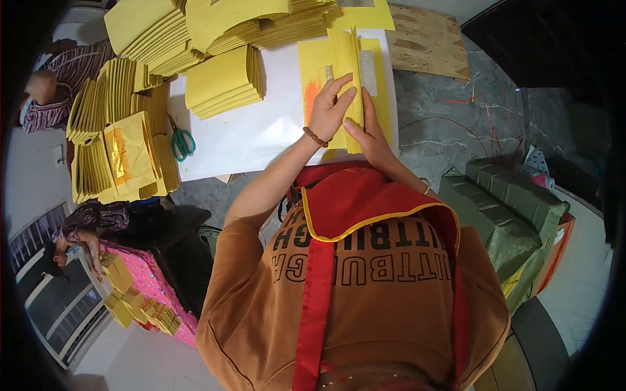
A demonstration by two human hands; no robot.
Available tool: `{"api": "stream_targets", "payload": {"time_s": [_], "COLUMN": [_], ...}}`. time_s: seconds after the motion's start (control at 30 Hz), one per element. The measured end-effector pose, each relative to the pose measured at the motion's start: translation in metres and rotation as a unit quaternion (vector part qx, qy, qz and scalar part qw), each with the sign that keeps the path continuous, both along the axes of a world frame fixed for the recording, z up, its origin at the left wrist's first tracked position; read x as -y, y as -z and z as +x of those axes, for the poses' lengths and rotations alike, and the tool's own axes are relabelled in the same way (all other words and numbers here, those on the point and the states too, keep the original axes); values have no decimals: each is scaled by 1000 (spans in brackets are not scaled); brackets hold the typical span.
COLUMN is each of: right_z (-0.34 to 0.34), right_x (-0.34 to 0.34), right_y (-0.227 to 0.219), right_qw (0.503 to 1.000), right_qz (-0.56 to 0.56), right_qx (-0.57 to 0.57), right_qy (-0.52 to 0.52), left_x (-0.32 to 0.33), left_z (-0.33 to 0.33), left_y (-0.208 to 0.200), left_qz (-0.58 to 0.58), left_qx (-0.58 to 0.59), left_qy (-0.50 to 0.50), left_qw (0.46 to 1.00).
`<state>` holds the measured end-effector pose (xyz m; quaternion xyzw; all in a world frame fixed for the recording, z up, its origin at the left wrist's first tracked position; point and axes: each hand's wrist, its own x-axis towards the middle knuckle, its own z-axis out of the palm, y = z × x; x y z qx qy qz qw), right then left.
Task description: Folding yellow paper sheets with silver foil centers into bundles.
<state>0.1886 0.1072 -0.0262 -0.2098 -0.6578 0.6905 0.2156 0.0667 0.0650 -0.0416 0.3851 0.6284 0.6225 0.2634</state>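
1. Left of the left hand (330, 109): decent lane over bare white tabletop (228, 144), up to the teal scissors (176, 132).
2. Ahead-left of it: yellow paper stack (223, 81) blocks you.
3. Right of the right hand (372, 133): roomy above grey floor (424, 124), tbh.

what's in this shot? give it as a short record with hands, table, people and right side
left hand: on folded yellow paper, fingers extended
right hand: thumb and fingers either side of the fold
table: white top, yellow stacks, green-handled scissors
people: one lower left by a pink cloth, part of another upper left
right side: green bundles
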Motion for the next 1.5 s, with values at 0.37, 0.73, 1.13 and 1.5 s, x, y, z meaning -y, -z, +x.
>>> {"api": "stream_targets", "payload": {"time_s": [0.37,0.73,1.13,1.5], "right_z": [14,0,9,18], "right_x": [-24,-23,-53,-92], "right_y": [1,6,17,-15], "right_qw": [983,929,951,907], "right_qz": [64,-339,-288,-419], "right_qx": [21,-33,38,-13], "right_qy": [168,147,107,32], "left_x": [7,-1,14,23], "left_z": [-1,5,-29,-59], "left_y": [7,-4,-23,-70], "left_qz": [-77,-64,48,51], "left_qx": [127,18,128,-375], "left_qy": [-29,26,-31,-19], "left_qw": [988,997,990,926]}}
